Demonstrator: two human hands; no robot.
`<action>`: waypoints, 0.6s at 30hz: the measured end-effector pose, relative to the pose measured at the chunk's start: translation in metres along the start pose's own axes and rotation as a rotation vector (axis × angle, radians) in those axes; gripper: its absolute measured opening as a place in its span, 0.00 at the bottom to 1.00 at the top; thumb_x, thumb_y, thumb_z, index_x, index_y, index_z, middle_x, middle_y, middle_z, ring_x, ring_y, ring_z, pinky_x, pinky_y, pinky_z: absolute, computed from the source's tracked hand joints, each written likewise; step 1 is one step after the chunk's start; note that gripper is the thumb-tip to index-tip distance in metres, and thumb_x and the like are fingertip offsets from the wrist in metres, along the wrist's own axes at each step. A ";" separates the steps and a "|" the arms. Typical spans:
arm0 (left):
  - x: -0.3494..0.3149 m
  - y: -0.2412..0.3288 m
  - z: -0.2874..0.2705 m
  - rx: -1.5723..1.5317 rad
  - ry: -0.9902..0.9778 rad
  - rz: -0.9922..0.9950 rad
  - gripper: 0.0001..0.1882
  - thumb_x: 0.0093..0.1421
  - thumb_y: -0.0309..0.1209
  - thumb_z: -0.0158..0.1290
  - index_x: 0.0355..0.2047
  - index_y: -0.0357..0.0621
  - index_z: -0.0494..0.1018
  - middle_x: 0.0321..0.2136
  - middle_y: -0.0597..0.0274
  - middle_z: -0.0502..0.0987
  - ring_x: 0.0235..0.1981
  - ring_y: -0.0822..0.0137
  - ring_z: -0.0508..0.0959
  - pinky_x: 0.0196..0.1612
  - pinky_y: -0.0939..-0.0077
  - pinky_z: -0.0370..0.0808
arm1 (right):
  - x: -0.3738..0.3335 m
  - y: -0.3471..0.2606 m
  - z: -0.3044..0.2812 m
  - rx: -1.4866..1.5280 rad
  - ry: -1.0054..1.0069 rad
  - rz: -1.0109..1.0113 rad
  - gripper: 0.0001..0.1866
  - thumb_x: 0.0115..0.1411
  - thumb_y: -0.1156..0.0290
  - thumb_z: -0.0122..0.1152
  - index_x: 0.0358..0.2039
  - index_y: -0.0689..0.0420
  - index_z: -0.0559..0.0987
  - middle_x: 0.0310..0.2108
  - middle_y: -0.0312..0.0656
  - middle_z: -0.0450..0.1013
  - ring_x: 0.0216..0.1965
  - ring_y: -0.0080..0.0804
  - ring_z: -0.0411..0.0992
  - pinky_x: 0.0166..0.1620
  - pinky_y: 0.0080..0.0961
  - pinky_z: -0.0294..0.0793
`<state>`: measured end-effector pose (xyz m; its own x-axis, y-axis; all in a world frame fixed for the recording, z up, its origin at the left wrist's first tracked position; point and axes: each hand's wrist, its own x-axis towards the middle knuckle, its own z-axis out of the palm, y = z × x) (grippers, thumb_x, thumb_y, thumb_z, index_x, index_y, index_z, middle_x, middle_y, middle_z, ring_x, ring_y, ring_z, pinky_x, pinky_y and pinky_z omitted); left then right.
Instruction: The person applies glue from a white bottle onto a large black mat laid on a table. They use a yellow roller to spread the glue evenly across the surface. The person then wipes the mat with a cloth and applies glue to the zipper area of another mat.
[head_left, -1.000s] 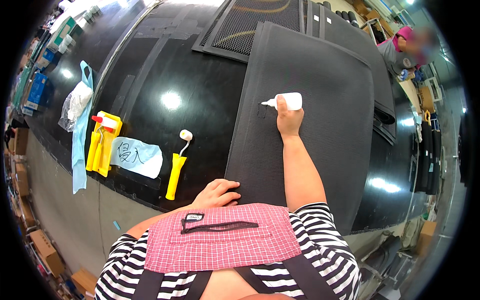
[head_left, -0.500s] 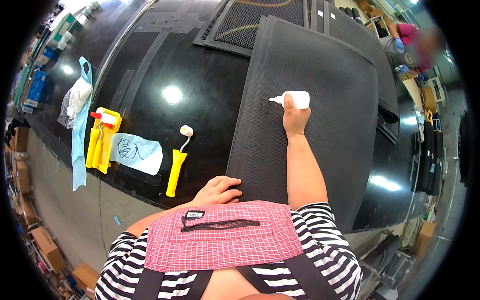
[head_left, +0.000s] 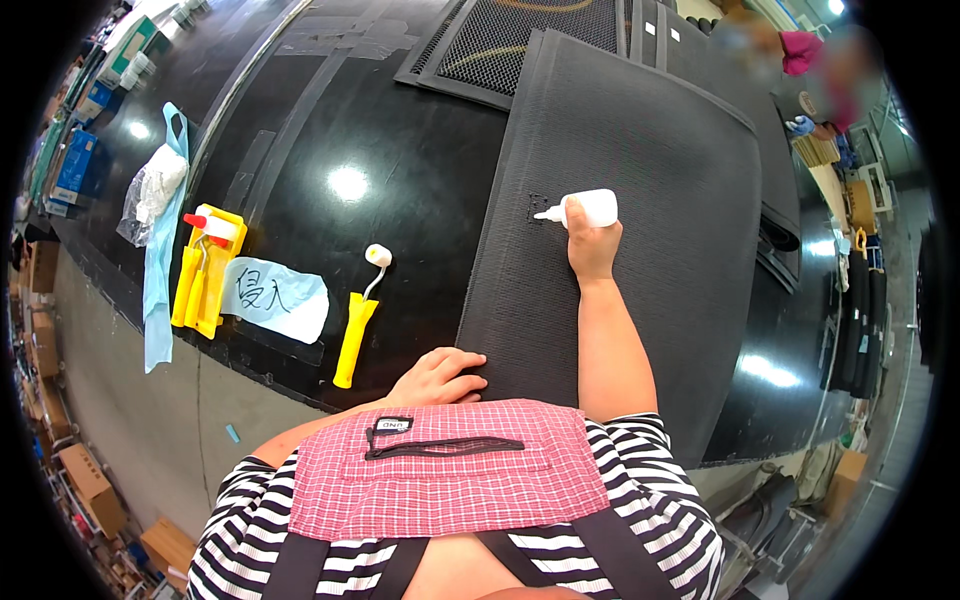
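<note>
My right hand (head_left: 593,248) is wrapped round a white squeeze bottle (head_left: 600,207), which lies nearly level with its pointed nozzle to the left. The nozzle tip is at a small dark rectangular outline (head_left: 537,204) on a large black textured mat (head_left: 660,130). Whether the tip touches the mat, I cannot tell. At the mat's near left edge rests my left hand (head_left: 440,374), palm down and fingers stretched out, holding nothing. To the left, a small paint roller (head_left: 355,335) with a yellow handle and white head lies on the glossy black table (head_left: 430,180).
Further left are a yellow tray (head_left: 208,318) holding another yellow-handled roller and a red-capped white bottle (head_left: 217,226), a handwritten light-blue sheet (head_left: 285,300) and a blue strip (head_left: 160,300). Mesh panels (head_left: 480,55) lie beyond the mat. A co-worker (head_left: 840,85) is at the upper right.
My right hand has drawn the bottle slightly toward me along the outline. The left hand stays on the mat's edge. The co-worker at the upper right has shifted position.
</note>
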<state>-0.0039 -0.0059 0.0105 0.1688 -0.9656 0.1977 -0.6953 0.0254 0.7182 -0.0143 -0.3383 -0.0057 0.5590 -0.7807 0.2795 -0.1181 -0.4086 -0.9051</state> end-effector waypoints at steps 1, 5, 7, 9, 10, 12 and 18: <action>0.000 0.000 -0.001 0.000 -0.001 0.001 0.13 0.64 0.35 0.59 0.46 0.45 0.77 0.56 0.52 0.72 0.56 0.52 0.73 0.61 0.55 0.70 | 0.000 0.000 0.000 0.026 0.027 0.006 0.15 0.63 0.61 0.64 0.31 0.62 0.83 0.25 0.41 0.81 0.27 0.33 0.79 0.34 0.30 0.76; 0.000 -0.001 0.000 0.000 -0.005 0.004 0.13 0.64 0.35 0.59 0.46 0.45 0.77 0.57 0.52 0.72 0.57 0.52 0.72 0.61 0.54 0.70 | 0.004 0.002 0.000 0.015 0.095 -0.035 0.15 0.63 0.61 0.63 0.31 0.62 0.83 0.25 0.41 0.81 0.28 0.34 0.79 0.34 0.30 0.76; 0.000 0.000 -0.001 0.000 -0.015 -0.002 0.13 0.64 0.35 0.59 0.46 0.45 0.77 0.57 0.52 0.72 0.57 0.52 0.72 0.61 0.54 0.70 | 0.005 0.008 0.000 -0.056 0.053 -0.061 0.15 0.63 0.60 0.63 0.31 0.62 0.83 0.26 0.41 0.81 0.28 0.34 0.80 0.34 0.31 0.76; 0.000 0.003 -0.004 0.002 -0.035 -0.016 0.13 0.65 0.36 0.59 0.47 0.45 0.77 0.57 0.51 0.72 0.58 0.52 0.71 0.62 0.54 0.69 | 0.003 0.011 -0.002 -0.092 0.020 -0.070 0.15 0.63 0.60 0.63 0.32 0.61 0.83 0.26 0.42 0.81 0.29 0.34 0.80 0.35 0.31 0.77; 0.000 0.003 -0.005 -0.001 -0.039 -0.022 0.13 0.65 0.36 0.58 0.47 0.45 0.77 0.57 0.51 0.71 0.58 0.52 0.71 0.62 0.54 0.69 | 0.002 0.009 -0.002 -0.092 0.007 -0.071 0.15 0.63 0.60 0.63 0.32 0.61 0.83 0.26 0.42 0.81 0.29 0.34 0.80 0.35 0.31 0.77; -0.001 0.004 -0.005 -0.007 -0.048 -0.035 0.14 0.65 0.36 0.58 0.48 0.45 0.76 0.58 0.51 0.71 0.59 0.51 0.71 0.63 0.54 0.69 | -0.002 0.006 -0.004 -0.083 -0.012 -0.062 0.15 0.63 0.60 0.63 0.32 0.61 0.83 0.26 0.42 0.81 0.30 0.34 0.81 0.35 0.30 0.77; 0.002 0.010 -0.013 -0.042 -0.083 -0.058 0.14 0.66 0.36 0.58 0.48 0.44 0.77 0.58 0.51 0.71 0.59 0.52 0.70 0.63 0.54 0.68 | -0.002 0.017 -0.020 0.623 0.099 0.198 0.15 0.64 0.58 0.62 0.33 0.60 0.80 0.26 0.35 0.76 0.25 0.26 0.72 0.35 0.28 0.75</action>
<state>-0.0011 -0.0043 0.0270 0.1481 -0.9838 0.1005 -0.6560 -0.0217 0.7544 -0.0342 -0.3534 -0.0155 0.4935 -0.8651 0.0899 0.3024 0.0738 -0.9503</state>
